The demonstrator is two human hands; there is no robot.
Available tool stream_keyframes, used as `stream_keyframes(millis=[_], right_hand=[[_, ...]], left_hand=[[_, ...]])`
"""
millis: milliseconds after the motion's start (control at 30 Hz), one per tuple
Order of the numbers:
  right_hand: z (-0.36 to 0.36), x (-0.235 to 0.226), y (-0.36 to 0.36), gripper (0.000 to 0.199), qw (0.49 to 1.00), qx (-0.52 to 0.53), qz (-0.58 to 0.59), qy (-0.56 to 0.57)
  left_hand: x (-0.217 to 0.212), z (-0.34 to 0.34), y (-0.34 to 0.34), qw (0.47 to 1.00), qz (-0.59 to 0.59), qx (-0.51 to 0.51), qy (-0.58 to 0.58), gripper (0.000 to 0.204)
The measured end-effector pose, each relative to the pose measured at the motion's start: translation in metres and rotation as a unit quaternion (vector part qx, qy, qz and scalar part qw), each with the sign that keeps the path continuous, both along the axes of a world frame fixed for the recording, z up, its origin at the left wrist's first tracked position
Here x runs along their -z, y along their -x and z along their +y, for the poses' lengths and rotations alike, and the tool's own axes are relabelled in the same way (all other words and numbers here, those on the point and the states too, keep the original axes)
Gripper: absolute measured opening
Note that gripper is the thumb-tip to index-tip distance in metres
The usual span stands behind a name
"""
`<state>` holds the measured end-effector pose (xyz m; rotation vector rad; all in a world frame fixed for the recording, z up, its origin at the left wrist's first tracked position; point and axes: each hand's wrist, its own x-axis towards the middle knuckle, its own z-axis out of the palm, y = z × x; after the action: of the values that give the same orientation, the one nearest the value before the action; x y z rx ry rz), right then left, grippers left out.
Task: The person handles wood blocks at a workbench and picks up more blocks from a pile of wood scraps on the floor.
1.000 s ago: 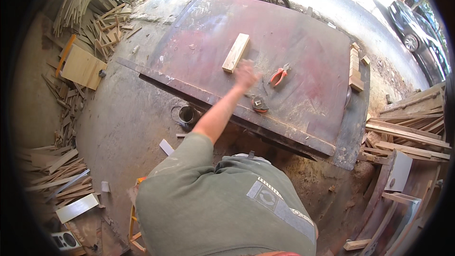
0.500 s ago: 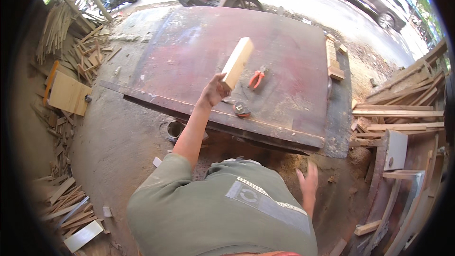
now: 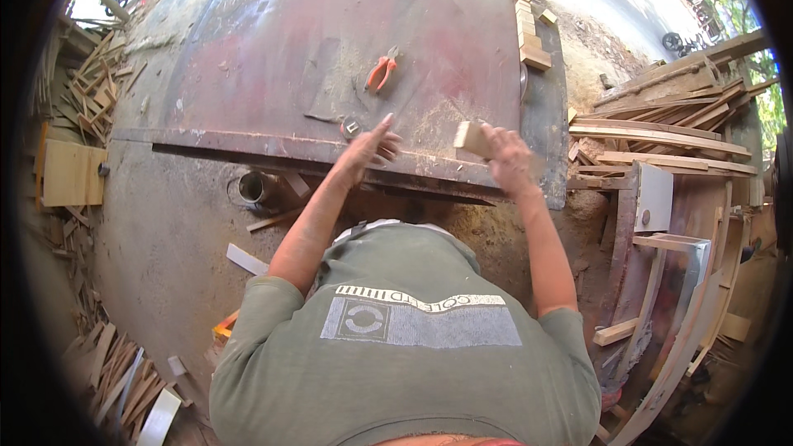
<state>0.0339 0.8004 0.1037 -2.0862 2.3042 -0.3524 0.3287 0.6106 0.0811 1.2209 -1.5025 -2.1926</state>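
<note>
In my right hand [image 3: 512,161], over the near edge of the table on the right, is a pale wooden block [image 3: 472,139]. Its end points left, and the fingers wrap its far end. My left hand [image 3: 372,151] hovers above the same edge, fingers stretched and slightly apart, holding nothing. Just beyond those fingers lies a tape measure [image 3: 351,128], partly hidden by the hand. Farther up the reddish-brown table [image 3: 281,74] rest orange-handled pliers [image 3: 382,71]. Sawdust is scattered near the block.
Several small wooden blocks [image 3: 533,43] line the table's right edge. Stacked planks [image 3: 661,134] and a wooden frame [image 3: 673,241] stand to the right. A metal can [image 3: 252,187] sits on the ground below the near edge. Scrap wood [image 3: 116,380] is piled at left.
The wooden block has passed from my left hand to my right, moving toward the right near edge. My left hand has emptied. My right hand has come up from beside my body. The view has shifted.
</note>
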Motion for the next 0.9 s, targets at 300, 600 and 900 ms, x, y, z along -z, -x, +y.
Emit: stream_keyframes(millis=[300,600,900], right_hand=[[0.009,0.06,0.06,0.059,0.989,0.0,-0.03,-0.144],[-0.011,0.078,0.026,0.068,0.994,-0.027,-0.015,-0.102],[-0.004,0.133,-0.033,0.13,0.995,0.052,0.053,0.071]], left_hand=[[0.088,-0.023,-0.139,0.739,-0.489,0.092,0.455,0.126],[0.126,-0.026,-0.136,0.68,-0.422,0.049,0.598,0.127],[0.121,-0.04,-0.133,0.69,-0.401,0.061,0.6,0.126]])
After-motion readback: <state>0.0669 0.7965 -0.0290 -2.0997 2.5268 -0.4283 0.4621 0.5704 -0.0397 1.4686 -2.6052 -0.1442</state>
